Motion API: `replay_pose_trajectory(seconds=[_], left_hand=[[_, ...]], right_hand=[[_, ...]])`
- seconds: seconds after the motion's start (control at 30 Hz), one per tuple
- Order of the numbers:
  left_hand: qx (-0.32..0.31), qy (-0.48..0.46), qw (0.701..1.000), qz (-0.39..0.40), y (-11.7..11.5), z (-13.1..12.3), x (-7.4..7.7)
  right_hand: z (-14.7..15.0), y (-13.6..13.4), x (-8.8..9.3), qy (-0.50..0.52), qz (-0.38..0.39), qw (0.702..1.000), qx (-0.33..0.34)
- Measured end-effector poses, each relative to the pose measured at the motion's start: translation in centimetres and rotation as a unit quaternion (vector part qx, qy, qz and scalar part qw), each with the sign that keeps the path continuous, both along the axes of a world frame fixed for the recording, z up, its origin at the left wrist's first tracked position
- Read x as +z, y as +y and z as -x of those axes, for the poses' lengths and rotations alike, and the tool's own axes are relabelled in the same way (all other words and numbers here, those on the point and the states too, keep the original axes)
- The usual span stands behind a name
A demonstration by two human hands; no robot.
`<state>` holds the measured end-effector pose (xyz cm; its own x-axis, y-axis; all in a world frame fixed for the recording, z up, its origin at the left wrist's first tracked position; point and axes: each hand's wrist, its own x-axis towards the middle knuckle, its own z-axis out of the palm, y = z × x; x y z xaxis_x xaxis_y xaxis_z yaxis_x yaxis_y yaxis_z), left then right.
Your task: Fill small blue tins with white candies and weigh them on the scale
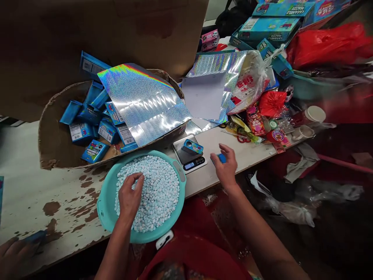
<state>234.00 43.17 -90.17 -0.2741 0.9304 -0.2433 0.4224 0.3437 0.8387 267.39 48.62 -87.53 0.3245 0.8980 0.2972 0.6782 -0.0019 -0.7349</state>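
My left hand [130, 196] hovers over a turquoise basin [103, 217] filled with small pale blue and white candies [159, 194]. Its thumb and fingers are drawn together, and whatever is between them is hidden. Just right of the basin, a small blue candy box [196, 147] with a round opening rests on a digital kitchen scale [186, 156] with a lit display. To the right of the scale is my right hand [226, 168], its thumb and fingers curved around a small blue box [222, 158], mostly covered by the hand.
Behind the basin stands a cut-down carton [48, 136] of blue boxes [94, 151], with a holographic sheet [145, 105] across it. Bags and wrapped sweets [255, 120] clutter the right side. At lower left, another person's blurred hand [14, 249] is beside a blue item.
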Motion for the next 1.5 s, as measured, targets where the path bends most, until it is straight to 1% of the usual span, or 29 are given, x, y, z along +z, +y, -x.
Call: replay_pose_trajectory(seconds=[0.07,0.1,0.17,0.23,0.33,0.47,0.57,0.67,0.77,0.83,0.9,0.97,1.03,1.07,1.1,1.13,1.2,1.27,1.3,1.33,1.4,1.47,1.5], left_hand=[[0.009,-0.004,1.0,-0.005,0.3,-0.4,0.0],[0.01,-0.007,1.0,-0.006,0.4,-0.7,0.2],[0.008,-0.015,1.0,-0.002,0.8,-1.3,0.6],[0.005,-0.021,1.0,0.003,1.1,-1.9,0.9],[0.001,-0.018,1.0,-0.001,1.7,-2.8,1.0],[-0.019,-0.029,0.999,-0.019,2.6,-3.9,1.0],[-0.027,-0.042,0.998,-0.034,3.5,-4.8,1.3],[-0.037,-0.046,0.997,-0.053,4.2,-5.7,1.8],[-0.067,-0.03,0.994,-0.079,4.9,-6.7,2.1],[-0.09,-0.007,0.989,-0.117,5.7,-7.7,2.1],[-0.12,0.015,0.978,-0.169,7.0,-8.9,2.1],[-0.173,0.025,0.96,-0.217,8.8,-10.3,2.2],[-0.245,0.032,0.938,-0.243,10.7,-11.4,2.4],[-0.273,0.036,0.928,-0.25,11.4,-11.7,2.6],[-0.285,0.04,0.924,-0.253,12.0,-11.8,2.8],[-0.278,0.045,0.925,-0.254,12.2,-11.7,2.8],[-0.211,0.061,0.943,-0.25,11.4,-10.6,2.4],[-0.137,0.101,0.959,-0.225,9.3,-8.9,1.2],[-0.123,0.127,0.963,-0.203,7.8,-8.0,0.4],[-0.126,0.154,0.964,-0.177,6.3,-7.2,-0.4],[-0.161,0.194,0.96,-0.124,3.3,-6.1,-2.0],[-0.181,0.201,0.959,-0.08,1.3,-5.4,-3.2],[-0.172,0.19,0.964,-0.065,0.7,-5.1,-3.5]], right_hand=[[-2.1,-1.3,0.6,-0.036,-0.012,0.997,-0.063],[-3.1,-1.9,0.7,-0.049,-0.009,0.995,-0.084],[-4.6,-2.7,0.3,-0.066,0.013,0.993,-0.097],[-5.4,-3.3,-0.7,-0.075,0.045,0.992,-0.086],[-5.8,-3.6,-2.5,-0.081,0.084,0.99,-0.082],[-5.8,-3.8,-4.4,-0.039,0.098,0.987,-0.125],[-6.0,-4.3,-4.8,-0.011,0.079,0.987,-0.142],[-6.4,-4.9,-4.8,-0.012,0.073,0.988,-0.136],[-6.7,-5.3,-5.0,-0.009,0.073,0.988,-0.134],[-6.8,-5.4,-5.4,-0.007,0.069,0.989,-0.13],[-6.8,-5.5,-5.7,-0.004,0.066,0.99,-0.124],[-6.8,-5.7,-5.7,-0.005,0.069,0.991,-0.119],[-6.6,-6.0,-5.1,-0.032,0.063,0.99,-0.119],[-6.4,-6.2,-4.6,-0.062,0.049,0.99,-0.116],[-6.1,-6.3,-3.9,-0.1,0.026,0.989,-0.107],[-5.6,-6.4,-3.2,-0.14,-0.005,0.986,-0.091],[-4.2,-5.9,-1.9,-0.192,-0.062,0.979,-0.039],[-2.2,-4.4,-1.4,-0.176,-0.081,0.981,0.011],[-1.2,-3.4,-1.6,-0.149,-0.071,0.986,0.026],[-0.1,-2.2,-1.9,-0.113,-0.052,0.992,0.036],[1.7,0.2,-3.0,-0.035,0.0,0.998,0.054],[3.1,2.1,-3.6,0.019,0.038,0.997,0.072],[3.7,2.7,-3.4,0.032,0.042,0.995,0.08]])
